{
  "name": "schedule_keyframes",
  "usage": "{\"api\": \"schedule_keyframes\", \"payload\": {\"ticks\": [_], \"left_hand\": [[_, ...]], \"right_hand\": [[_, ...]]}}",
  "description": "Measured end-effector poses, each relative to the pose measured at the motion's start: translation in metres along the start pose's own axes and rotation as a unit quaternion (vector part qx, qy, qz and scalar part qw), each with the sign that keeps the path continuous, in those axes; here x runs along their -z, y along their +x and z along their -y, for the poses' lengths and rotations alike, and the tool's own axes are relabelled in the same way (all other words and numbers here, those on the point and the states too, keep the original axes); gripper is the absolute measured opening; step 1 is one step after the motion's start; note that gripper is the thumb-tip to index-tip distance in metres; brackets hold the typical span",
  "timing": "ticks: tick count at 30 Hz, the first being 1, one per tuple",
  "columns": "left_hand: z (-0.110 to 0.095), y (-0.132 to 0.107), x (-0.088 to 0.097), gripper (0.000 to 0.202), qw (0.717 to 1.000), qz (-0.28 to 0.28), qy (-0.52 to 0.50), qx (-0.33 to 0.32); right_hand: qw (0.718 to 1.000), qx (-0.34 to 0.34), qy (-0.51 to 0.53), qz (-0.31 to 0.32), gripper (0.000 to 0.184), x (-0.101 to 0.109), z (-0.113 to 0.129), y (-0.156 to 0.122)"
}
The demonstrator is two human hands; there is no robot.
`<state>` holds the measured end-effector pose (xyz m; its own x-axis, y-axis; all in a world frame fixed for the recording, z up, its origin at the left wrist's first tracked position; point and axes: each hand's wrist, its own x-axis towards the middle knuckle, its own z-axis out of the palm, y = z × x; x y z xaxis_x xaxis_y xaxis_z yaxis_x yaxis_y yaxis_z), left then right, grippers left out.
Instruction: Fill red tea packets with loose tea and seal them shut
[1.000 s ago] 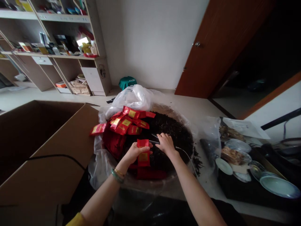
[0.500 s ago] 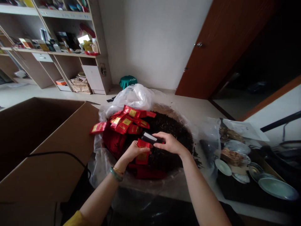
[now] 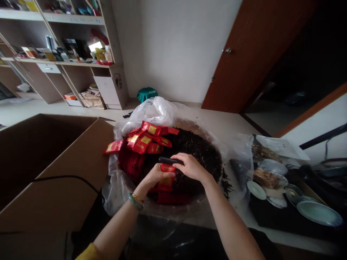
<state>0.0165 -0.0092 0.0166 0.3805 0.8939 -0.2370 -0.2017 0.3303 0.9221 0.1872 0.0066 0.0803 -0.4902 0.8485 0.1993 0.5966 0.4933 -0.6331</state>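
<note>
My left hand [image 3: 155, 175] pinches a small red foil packet [image 3: 166, 183] with gold printing, held upright. In my right hand [image 3: 189, 166] is a slim black handheld bag sealer [image 3: 166, 160], lying across the top edge of that packet. Both hands are over a plastic-lined round container full of dark loose tea leaves [image 3: 202, 150]. Red packets with gold labels [image 3: 143, 143] lie heaped on the leaves at the left. Below them stands a tight row of red packets [image 3: 132, 166], and more red packets [image 3: 173, 198] lie at the near rim.
A large open cardboard box [image 3: 81, 162] stands at the left, a black cable [image 3: 70, 177] across its side. Clear plastic liner [image 3: 154, 110] bunches at the container's far rim. Lidded dishes [image 3: 320, 212] and bags sit at the right. Shelving [image 3: 108, 83] and a brown door [image 3: 225, 72] are behind.
The bag sealer has turned, so its white-labelled face no longer shows, and now lies along the packet's top edge. My left hand and the packet have shifted slightly right.
</note>
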Motion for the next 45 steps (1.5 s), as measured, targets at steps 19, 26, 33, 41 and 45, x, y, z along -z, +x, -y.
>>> {"api": "schedule_keyframes", "payload": {"ticks": [19, 26, 33, 41, 45], "left_hand": [[0.001, -0.003, 0.004, 0.055, 1.0, -0.017, 0.001, 0.017], [0.003, 0.0, 0.003, 0.057, 0.999, -0.005, 0.04, 0.027], [0.004, 0.001, 0.003, 0.053, 0.999, -0.011, 0.026, 0.014], [0.002, 0.001, 0.003, 0.044, 0.996, -0.073, 0.009, -0.052], [-0.004, 0.006, 0.004, 0.04, 0.988, -0.122, -0.002, -0.096]], "right_hand": [[1.0, 0.008, 0.022, 0.006, 0.036, 0.005, -0.013, -0.001], [0.999, 0.009, 0.05, -0.013, 0.024, 0.002, -0.008, 0.001], [0.999, 0.01, 0.048, -0.019, 0.027, 0.004, -0.01, 0.0], [0.999, 0.027, 0.035, -0.019, 0.023, 0.003, -0.011, 0.0], [0.997, 0.03, 0.056, -0.042, 0.024, 0.0, -0.017, 0.002]]}}
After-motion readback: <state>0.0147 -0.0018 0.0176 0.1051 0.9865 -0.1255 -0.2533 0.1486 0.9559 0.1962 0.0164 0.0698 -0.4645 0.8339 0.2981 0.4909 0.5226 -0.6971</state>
